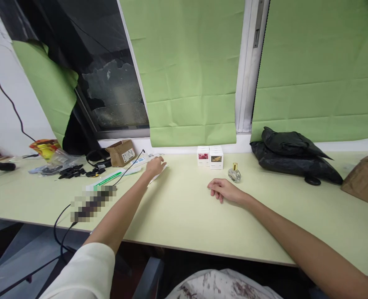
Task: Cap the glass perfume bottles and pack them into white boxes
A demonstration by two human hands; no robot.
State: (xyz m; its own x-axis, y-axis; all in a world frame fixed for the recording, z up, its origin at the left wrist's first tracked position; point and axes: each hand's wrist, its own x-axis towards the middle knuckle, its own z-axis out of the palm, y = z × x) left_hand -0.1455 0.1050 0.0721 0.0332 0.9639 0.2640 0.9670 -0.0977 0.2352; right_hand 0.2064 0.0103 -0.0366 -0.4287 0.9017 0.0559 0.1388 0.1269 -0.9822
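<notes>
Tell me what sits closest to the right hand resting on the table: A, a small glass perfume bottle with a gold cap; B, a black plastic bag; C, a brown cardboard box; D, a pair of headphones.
A: the right hand lies flat on the table, and the perfume bottle stands just beyond its fingers, nearer than anything else.

A flat white paper packet (pixel 157 171) lay on the pale green table at centre-left of the frame, partly covered by a hand. A small clear glass perfume bottle (pixel 234 173) with a gold cap stood upright right of centre.
</notes>
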